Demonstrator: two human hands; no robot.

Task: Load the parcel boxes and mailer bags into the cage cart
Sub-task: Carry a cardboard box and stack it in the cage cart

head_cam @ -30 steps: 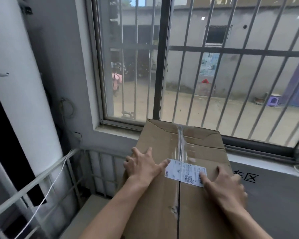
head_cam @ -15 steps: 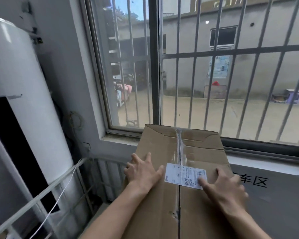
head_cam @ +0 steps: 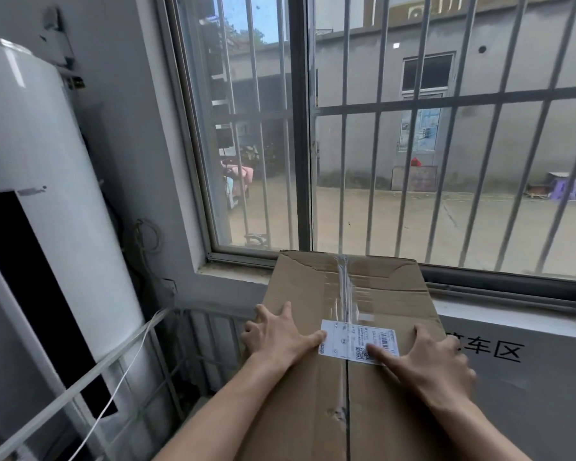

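Observation:
A large brown cardboard parcel box (head_cam: 373, 294), taped down its middle seam and carrying a white shipping label (head_cam: 350, 337), fills the lower centre of the head view. My left hand (head_cam: 280, 336) lies flat on its top near the left edge, fingers spread. Fingers apart, my right hand (head_cam: 436, 361) presses on the top at the right, with its forefinger on the label. The box stands inside the wire cage cart (head_cam: 193, 347), whose white bars show at its left. Its far end reaches the window sill.
A barred window (head_cam: 413, 161) faces me, with a yard outside. A tall white cylindrical unit (head_cam: 47, 194) stands at the left, close to the cage rail (head_cam: 80, 384). A grey panel with black characters (head_cam: 546, 377) lies right of the box.
The view has tilted upward, showing more window. Both hands stay flat on the box top, which has hardly shifted; the right hand has slid slightly onto the label.

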